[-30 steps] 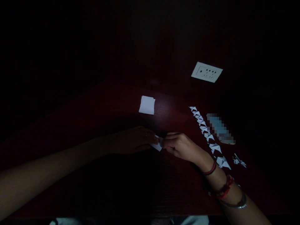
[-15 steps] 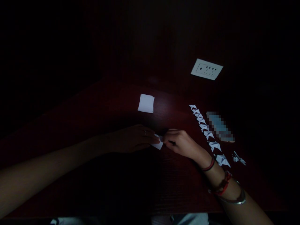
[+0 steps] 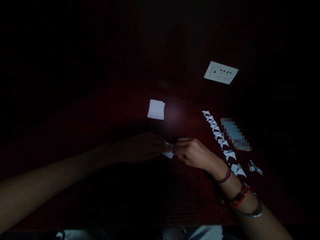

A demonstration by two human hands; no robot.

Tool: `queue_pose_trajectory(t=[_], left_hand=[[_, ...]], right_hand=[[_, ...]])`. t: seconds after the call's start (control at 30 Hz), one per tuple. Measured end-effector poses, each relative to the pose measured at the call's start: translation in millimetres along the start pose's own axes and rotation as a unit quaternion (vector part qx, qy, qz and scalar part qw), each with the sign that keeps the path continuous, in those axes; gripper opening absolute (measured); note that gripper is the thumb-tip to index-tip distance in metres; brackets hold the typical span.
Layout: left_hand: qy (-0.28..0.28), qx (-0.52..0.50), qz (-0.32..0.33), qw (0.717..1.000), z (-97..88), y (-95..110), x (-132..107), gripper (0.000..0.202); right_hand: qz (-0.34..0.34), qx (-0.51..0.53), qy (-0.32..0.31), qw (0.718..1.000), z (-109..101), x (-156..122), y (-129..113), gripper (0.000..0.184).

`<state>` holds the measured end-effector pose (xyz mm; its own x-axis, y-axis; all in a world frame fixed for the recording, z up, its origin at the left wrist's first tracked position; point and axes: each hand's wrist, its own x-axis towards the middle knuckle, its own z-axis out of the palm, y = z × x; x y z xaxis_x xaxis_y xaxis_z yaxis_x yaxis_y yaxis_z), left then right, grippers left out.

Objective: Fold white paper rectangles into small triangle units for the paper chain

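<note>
Dim; far edge near black; soft glare on dark-red wooden tabletop (image 3: 177,108), far centre; bare left hand (image 3: 142,147) shadowed; bluish oblong object (image 3: 234,133), right, pixelated.

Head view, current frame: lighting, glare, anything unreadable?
Head view: very dark overall, falling to near black at top and sides; head view: faint glare on the table beside the paper stack; head view: left hand in shadow, right hand brighter; head view: flat object at right pixelated, surface detail unreadable.
</note>
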<state>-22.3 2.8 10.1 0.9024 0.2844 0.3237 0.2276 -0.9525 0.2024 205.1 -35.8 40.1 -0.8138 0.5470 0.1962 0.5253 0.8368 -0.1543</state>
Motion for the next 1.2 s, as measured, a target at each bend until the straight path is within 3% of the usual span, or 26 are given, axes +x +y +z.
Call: queue_pose_trajectory(t=[0.6,0.83,1.2], left_hand=[[-0.018,0.019,0.005,1.0,-0.5,0,-1,0.036],[-0.016,0.002,0.016,1.0,-2.6,0,0,0.039],[0.005,-0.041,0.011,0.999,-4.5,-2,-1,0.037]], right_hand=[[0.052,0.016,-0.009,0.998,-6,-2,3,0.019],[0.038,0.02,-0.035,0.998,-6,-5,5,0.028],[0.025,-0.021,-0.052,0.998,-14,-4,-1,0.025]])
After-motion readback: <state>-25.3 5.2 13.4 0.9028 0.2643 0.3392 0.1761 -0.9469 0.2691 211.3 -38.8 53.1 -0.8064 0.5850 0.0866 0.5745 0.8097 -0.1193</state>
